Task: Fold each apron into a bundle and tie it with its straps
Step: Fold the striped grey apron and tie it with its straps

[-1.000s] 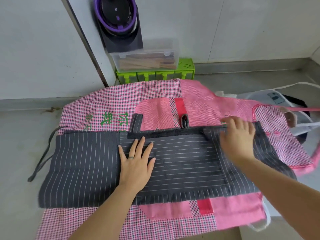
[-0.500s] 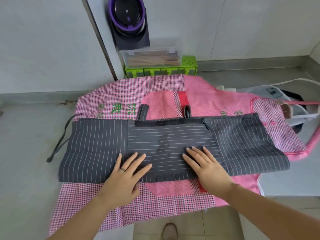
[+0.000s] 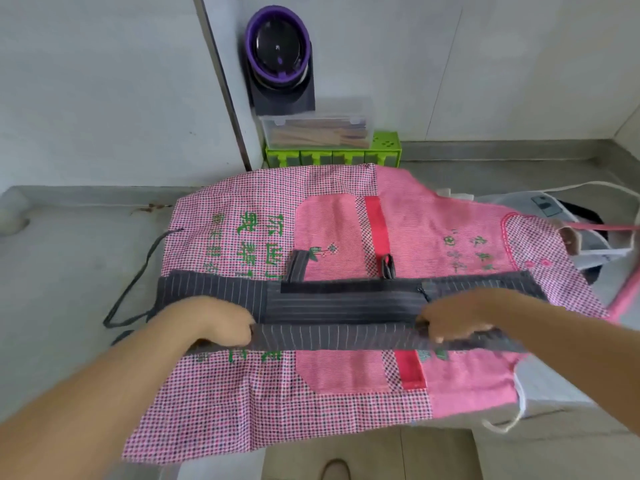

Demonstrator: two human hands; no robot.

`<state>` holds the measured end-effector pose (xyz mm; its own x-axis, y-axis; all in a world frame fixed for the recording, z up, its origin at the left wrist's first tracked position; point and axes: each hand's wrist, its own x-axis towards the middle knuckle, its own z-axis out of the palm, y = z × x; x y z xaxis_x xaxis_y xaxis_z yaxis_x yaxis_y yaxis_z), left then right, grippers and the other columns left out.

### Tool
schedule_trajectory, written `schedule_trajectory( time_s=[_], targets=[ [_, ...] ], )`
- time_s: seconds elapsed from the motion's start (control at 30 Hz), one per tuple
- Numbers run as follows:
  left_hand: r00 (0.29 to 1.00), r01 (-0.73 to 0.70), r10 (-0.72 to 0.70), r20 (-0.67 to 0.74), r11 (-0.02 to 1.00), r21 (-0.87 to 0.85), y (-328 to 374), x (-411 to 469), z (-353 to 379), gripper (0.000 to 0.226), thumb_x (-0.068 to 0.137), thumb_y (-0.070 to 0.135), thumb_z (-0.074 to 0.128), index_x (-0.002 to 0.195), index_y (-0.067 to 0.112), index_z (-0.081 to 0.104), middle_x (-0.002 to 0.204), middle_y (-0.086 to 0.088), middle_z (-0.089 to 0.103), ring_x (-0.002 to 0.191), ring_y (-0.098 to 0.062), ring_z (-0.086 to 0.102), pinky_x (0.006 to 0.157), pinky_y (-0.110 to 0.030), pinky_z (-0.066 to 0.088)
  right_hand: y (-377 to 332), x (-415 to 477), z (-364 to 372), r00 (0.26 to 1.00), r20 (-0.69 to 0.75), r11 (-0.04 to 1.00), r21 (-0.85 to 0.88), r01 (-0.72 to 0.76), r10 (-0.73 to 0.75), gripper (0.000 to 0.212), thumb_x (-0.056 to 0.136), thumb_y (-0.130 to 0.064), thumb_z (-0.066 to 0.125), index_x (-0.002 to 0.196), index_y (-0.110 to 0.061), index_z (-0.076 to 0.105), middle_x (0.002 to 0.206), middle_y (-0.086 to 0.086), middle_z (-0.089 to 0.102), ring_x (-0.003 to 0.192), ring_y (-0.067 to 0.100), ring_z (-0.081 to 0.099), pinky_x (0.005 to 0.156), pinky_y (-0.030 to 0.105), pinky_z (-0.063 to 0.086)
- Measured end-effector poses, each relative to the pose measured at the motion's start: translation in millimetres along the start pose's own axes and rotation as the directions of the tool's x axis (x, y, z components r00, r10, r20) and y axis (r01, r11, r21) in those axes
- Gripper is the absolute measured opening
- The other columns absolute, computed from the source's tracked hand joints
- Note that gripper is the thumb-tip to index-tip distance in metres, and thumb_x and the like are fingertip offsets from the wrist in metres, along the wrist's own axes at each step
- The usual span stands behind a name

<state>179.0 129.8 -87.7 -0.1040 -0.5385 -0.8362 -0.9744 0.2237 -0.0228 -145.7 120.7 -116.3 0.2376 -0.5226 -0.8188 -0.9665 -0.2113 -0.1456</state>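
One grey counter (image 3: 69, 271) bears one pink checked apron (image 3: 277, 393) spread flat, across which lies one dark striped apron (image 3: 339, 306) folded into a band, its near fold gripped by two hands, the left hand (image 3: 221, 322) and the right hand (image 3: 450, 318), with one dark strap (image 3: 138, 275) trailing off left.

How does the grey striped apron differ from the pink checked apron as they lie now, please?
The grey striped apron is dark with thin pale stripes; the pink checked apron has pink checks, plain patches and green characters. The grey striped apron is folded into a narrow band, its near edge gripped by the left hand and right hand; the pink checked apron lies spread flat beneath it. Both lie on the counter.
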Motion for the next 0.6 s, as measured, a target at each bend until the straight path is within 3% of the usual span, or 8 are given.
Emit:
schedule_trajectory(
  time_s=[0.07, 0.17, 0.23, 0.3, 0.4, 0.47, 0.57, 0.6],
  targets=[
    [0.997, 0.061, -0.058, -0.045, 0.996, 0.058, -2.0, 11.6, -13.3, 0.019, 0.093, 0.010, 0.039, 0.096, 0.003, 0.057, 0.077, -0.002, 0.046, 0.062, -0.012, 0.040, 0.051, -0.025, 0.029, 1.6, 5.4, -21.5, 0.996, 0.024, 0.994, -0.068, -0.086, 0.087, 0.013, 0.087, -0.014, 0.056, 0.097, -0.009, 0.051, 0.088, 0.003, 0.051, 0.080, 0.020, 0.049, 0.067, 0.026, 0.042],
    [0.960, 0.188, -0.161, -0.231, 0.977, 0.100, -5.7, 39.1, -17.5, 0.019, 0.092, 0.004, 0.040, 0.077, 0.011, 0.047, 0.071, 0.002, 0.038, 0.059, -0.012, 0.036, 0.061, -0.026, 0.034, -1.0, 23.0, -33.3, 0.978, -0.160, 0.976, -0.154, -0.155, 0.130, 0.010, 0.085, -0.008, 0.054, 0.077, -0.009, 0.049, 0.073, -0.001, 0.046, 0.070, 0.016, 0.050, 0.054, 0.020, 0.038],
    [0.889, 0.241, -0.158, -0.430, 0.959, 0.147, -6.1, 47.3, -11.4, 0.017, 0.091, 0.003, 0.043, 0.086, 0.017, 0.053, 0.071, 0.005, 0.042, 0.061, -0.012, 0.037, 0.079, -0.030, 0.038, 0.5, 33.5, -23.3, 0.941, -0.289, 0.968, -0.125, -0.219, 0.175, 0.007, 0.086, -0.004, 0.046, 0.084, -0.008, 0.052, 0.074, -0.001, 0.048, 0.073, 0.017, 0.053, 0.055, 0.023, 0.040],
    [0.801, 0.255, -0.121, -0.586, 0.955, 0.151, -6.7, 55.8, -2.0, 0.022, 0.089, 0.004, 0.047, 0.097, 0.020, 0.059, 0.078, 0.006, 0.052, 0.070, -0.013, 0.047, 0.093, -0.034, 0.035, 4.5, 42.5, -10.7, 0.886, -0.411, 0.963, -0.058, -0.262, 0.216, 0.013, 0.088, -0.009, 0.045, 0.097, -0.015, 0.052, 0.093, 0.001, 0.059, 0.089, 0.023, 0.059, 0.065, 0.027, 0.041],
    [0.696, 0.208, -0.085, -0.713, 0.974, 0.086, -13.9, 70.8, 19.6, 0.033, 0.091, 0.007, 0.046, 0.121, 0.018, 0.055, 0.114, 0.001, 0.061, 0.105, -0.018, 0.056, 0.096, -0.031, 0.039, 9.1, 48.0, 9.5, 0.787, -0.577, 0.971, 0.047, -0.233, 0.216, 0.004, 0.092, -0.016, 0.042, 0.093, -0.018, 0.045, 0.101, 0.005, 0.060, 0.091, 0.027, 0.054, 0.077, 0.032, 0.036],
    [0.608, 0.136, -0.061, -0.792, 0.990, 0.028, -18.7, 75.7, 30.8, 0.034, 0.087, 0.003, 0.052, 0.120, 0.012, 0.057, 0.116, -0.003, 0.062, 0.103, -0.021, 0.060, 0.088, -0.032, 0.047, 15.2, 51.1, 18.9, 0.724, -0.663, 0.981, 0.111, -0.159, 0.192, 0.004, 0.091, -0.017, 0.040, 0.087, -0.018, 0.041, 0.082, 0.003, 0.053, 0.080, 0.025, 0.043, 0.076, 0.033, 0.031],
    [0.511, 0.074, 0.026, -0.859, 0.994, 0.074, -28.7, 84.3, 34.0, 0.034, 0.057, -0.006, 0.078, 0.083, 0.008, 0.062, 0.074, -0.004, 0.063, 0.053, -0.019, 0.059, 0.050, -0.030, 0.049, 27.6, 59.1, 26.5, 0.656, -0.735, 0.985, 0.123, -0.119, 0.171, 0.008, 0.089, -0.016, 0.041, 0.081, -0.017, 0.042, 0.078, 0.003, 0.056, 0.077, 0.027, 0.046, 0.078, 0.034, 0.031],
    [0.500, 0.084, 0.043, -0.865, 0.992, 0.098, -31.5, 86.7, 32.6, 0.038, 0.051, -0.007, 0.081, 0.077, 0.010, 0.059, 0.066, -0.003, 0.060, 0.046, -0.018, 0.054, 0.047, -0.028, 0.047, 31.5, 62.9, 27.9, 0.633, -0.758, 0.987, 0.106, -0.118, 0.157, 0.008, 0.088, -0.018, 0.040, 0.081, -0.016, 0.044, 0.081, 0.005, 0.061, 0.079, 0.028, 0.051, 0.082, 0.035, 0.033]
  ],
)
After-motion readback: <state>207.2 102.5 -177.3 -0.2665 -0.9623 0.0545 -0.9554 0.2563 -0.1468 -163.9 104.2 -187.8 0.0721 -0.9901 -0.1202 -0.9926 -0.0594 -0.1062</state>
